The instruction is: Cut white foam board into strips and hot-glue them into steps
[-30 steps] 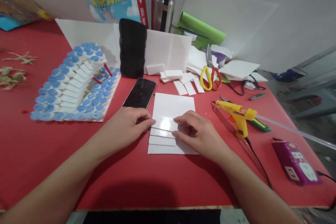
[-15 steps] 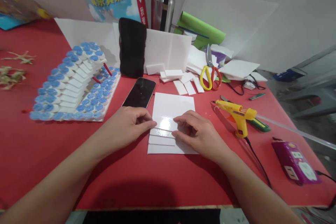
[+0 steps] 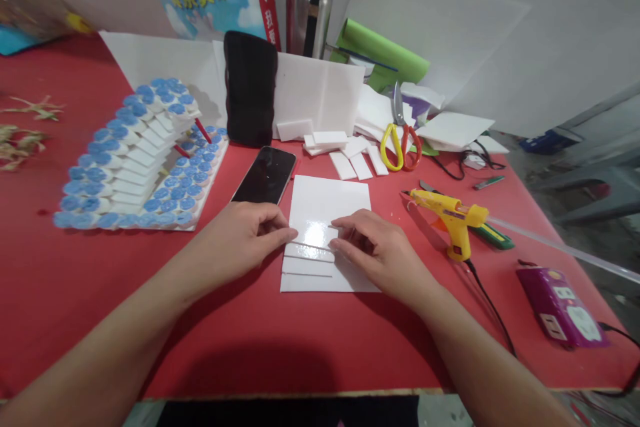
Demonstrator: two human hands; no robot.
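A white foam board (image 3: 333, 197) lies on the red table in front of me, with several white strips (image 3: 306, 267) overlapping like steps on its lower part. The uppermost strip (image 3: 313, 237) catches a bright glare. At its left end, my left hand (image 3: 250, 233) is closed, thumb and forefinger pressed together on the edge. My right hand (image 3: 377, 240) grips the same strip's right end, thumb at the lower edge and forefinger a little higher. Its other fingers are curled and partly hidden.
Left stands a stair-like white model (image 3: 135, 167) with blue-topped rolls. A phone (image 3: 265, 177) lies behind my left hand. Loose white pieces (image 3: 350, 160) and scissors (image 3: 400, 127) are at the back. Right are a yellow glue gun (image 3: 453, 213), a green cutter (image 3: 493, 236) and a purple power box (image 3: 563, 307).
My right thumb has shifted slightly up along the strip's right end. My left hand keeps its place, and the whole view has drifted slightly.
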